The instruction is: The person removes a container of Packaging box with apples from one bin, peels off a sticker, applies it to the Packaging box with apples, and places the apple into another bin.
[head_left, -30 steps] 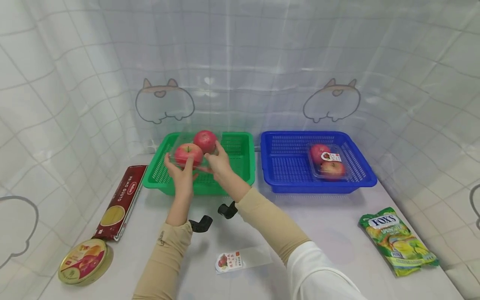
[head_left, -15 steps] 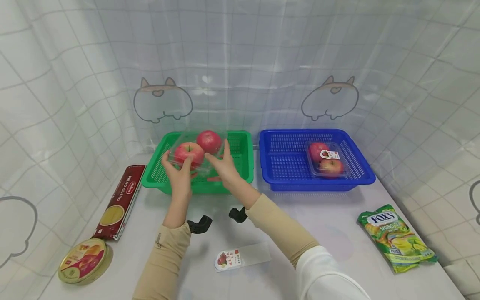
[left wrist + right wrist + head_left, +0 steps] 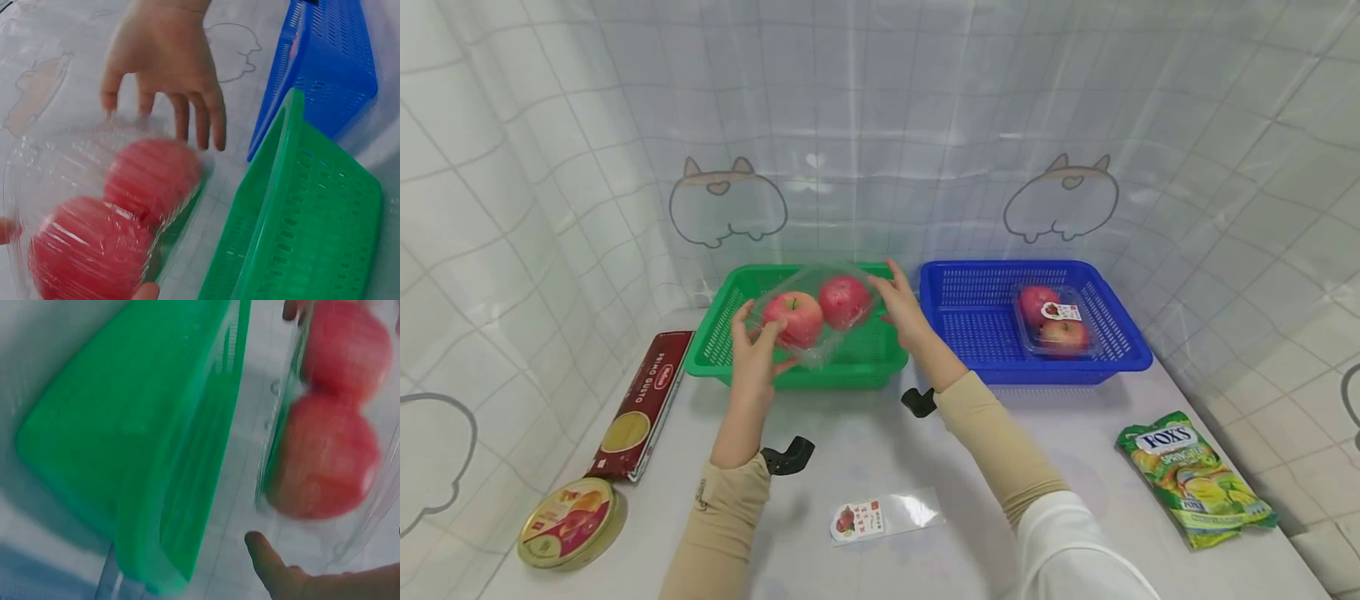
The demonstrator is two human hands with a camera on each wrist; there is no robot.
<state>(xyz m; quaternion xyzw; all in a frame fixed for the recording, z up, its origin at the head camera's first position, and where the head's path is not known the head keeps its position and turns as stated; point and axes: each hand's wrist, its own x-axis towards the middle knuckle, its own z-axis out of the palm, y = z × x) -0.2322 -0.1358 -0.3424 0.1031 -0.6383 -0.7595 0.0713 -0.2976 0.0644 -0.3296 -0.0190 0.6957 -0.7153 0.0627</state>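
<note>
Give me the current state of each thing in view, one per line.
Apple pack: closed, lifted above the green basket.
Left hand: grips the pack's near end.
Right hand: open, at the pack's far end.
Second apple pack: closed, lying in the blue basket.
Candy bag: sealed, flat on table.

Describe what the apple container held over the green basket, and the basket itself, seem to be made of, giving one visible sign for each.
Apple container: apparently thin clear plastic with a glossy finish; the two red apples show through it and its crinkled walls catch glints.
Green basket: seemingly rigid moulded plastic, smooth and slightly shiny; its walls and floor are a regular grid of slots in one uniform colour.
</note>
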